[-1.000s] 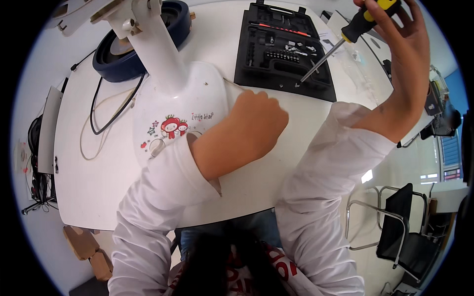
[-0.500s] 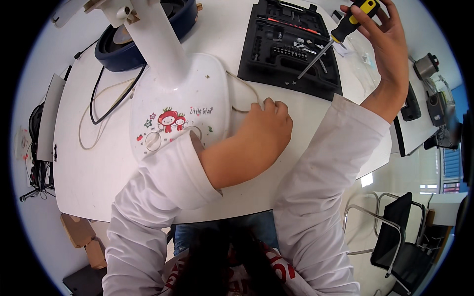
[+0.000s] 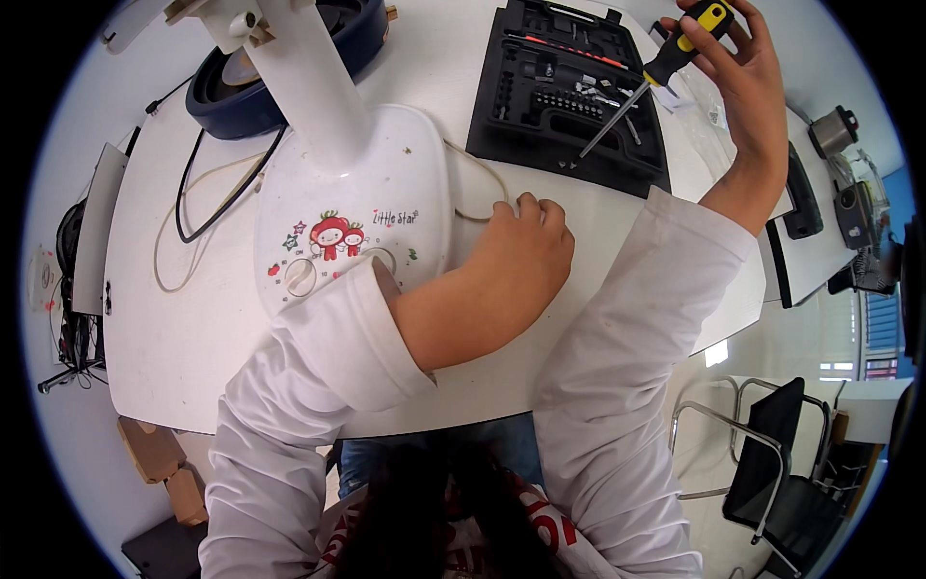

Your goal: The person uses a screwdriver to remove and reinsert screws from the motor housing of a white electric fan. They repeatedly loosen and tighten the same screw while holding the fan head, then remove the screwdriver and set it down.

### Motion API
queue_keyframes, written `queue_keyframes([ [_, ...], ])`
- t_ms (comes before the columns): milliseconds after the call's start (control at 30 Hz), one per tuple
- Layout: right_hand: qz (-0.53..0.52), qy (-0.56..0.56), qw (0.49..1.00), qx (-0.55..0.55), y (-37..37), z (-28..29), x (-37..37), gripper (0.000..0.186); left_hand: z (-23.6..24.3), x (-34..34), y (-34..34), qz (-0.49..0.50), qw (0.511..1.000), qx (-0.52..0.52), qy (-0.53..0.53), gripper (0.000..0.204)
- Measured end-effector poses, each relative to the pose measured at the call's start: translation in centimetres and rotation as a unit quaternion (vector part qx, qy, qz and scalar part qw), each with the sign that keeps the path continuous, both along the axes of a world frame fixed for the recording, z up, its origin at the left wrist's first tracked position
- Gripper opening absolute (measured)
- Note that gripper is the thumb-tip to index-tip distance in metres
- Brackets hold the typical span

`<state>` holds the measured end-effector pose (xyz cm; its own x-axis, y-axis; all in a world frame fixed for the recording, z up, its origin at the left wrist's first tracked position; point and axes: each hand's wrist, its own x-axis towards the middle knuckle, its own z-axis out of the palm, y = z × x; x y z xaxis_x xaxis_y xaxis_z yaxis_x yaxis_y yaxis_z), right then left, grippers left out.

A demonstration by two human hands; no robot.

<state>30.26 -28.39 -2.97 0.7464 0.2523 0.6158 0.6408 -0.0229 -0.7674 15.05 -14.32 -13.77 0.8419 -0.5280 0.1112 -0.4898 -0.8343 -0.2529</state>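
Note:
My right hand [image 3: 748, 87] is raised at the upper right, its fingers closed round the black and yellow handle of a screwdriver [image 3: 687, 41]. The metal shaft slants down-left, its tip over the front part of a black tool case [image 3: 617, 172]. My left hand [image 3: 516, 265] rests on the table with its fingers curled downward; the fingertips are hidden, so anything under them cannot be made out. Just left of it lies the white base [image 3: 386, 183] of an appliance, with cartoon tomato figures, knobs and an upright white post [image 3: 313, 87]. Two small screws [image 3: 567, 164] sit on the case's front edge.
Behind the post is a dark blue round housing [image 3: 227, 121]. A black cable [image 3: 207, 227] and a pale cord [image 3: 487, 169] curve round the base. Bits and sockets [image 3: 564, 101] fill the case. A clear plastic bag [image 3: 714, 116] lies beside it. A black chair [image 3: 767, 454] stands at right.
My right hand and the screwdriver have shifted slightly left and up. My left hand stays almost where it was, curled on the table.

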Motion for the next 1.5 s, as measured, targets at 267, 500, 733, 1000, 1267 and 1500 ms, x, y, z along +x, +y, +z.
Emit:
queue_keyframes([
  [267, 0.001, -0.015, 1.000, -0.008, 0.4, -0.3, 0.2, 0.044, -0.4, -0.1, 0.0, 0.003, 1.000, 0.000, -0.013, 0.037],
  [500, 0.043, -0.014, 0.999, -0.004, 0.3, -0.3, 0.4, 0.045, -0.4, 0.0, 0.0, 0.011, 1.000, 0.003, 0.002, 0.037],
  [733, 0.119, 0.006, 0.993, -0.021, -0.1, 0.8, -0.4, 0.046, -0.3, 0.0, -0.1, 0.008, 1.000, -0.004, -0.004, 0.036],
  [1000, 0.168, 0.008, 0.986, 0.001, -0.5, 0.5, -0.4, 0.050, -0.3, 0.1, 0.1, 0.009, 1.000, -0.002, 0.015, 0.037],
  [1267, 0.174, -0.034, 0.981, -0.074, -1.1, 0.2, 0.5, 0.047, -0.1, 0.1, 0.2, -0.001, 1.000, -0.018, 0.018, 0.037],
  [1500, 0.200, 0.003, 0.977, -0.069, -0.9, 0.4, 0.0, 0.045, 0.7, 1.1, 1.3, 0.006, 0.997, -0.068, 0.031, 0.036],
])
